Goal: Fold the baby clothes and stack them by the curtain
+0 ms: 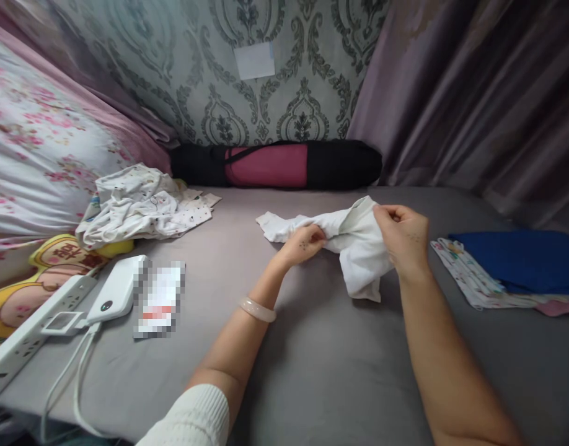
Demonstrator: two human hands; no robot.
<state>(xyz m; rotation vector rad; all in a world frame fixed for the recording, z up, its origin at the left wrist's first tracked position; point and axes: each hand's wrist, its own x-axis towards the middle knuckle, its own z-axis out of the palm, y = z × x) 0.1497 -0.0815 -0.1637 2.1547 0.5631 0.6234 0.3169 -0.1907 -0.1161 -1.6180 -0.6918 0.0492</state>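
A small white garment point(366, 263) is stretched between my two hands over the grey sheet; its exact kind I cannot make out. My left hand point(305, 243) is closed on its bunched middle, with one end sticking out to the left. At the upper right edge my right hand point(405, 232) pinches the cloth and lifts it, so a flap hangs down between the hands. A pale bangle point(258, 311) circles my left wrist.
On the left lie a heap of patterned white clothes point(147, 207), a white power bank point(119, 288) with cables, a power strip point(43, 325) and a blurred packet point(161, 300). Folded clothes point(521, 260) are stacked at right. A black and pink roll bag point(275, 165) lies along the wall.
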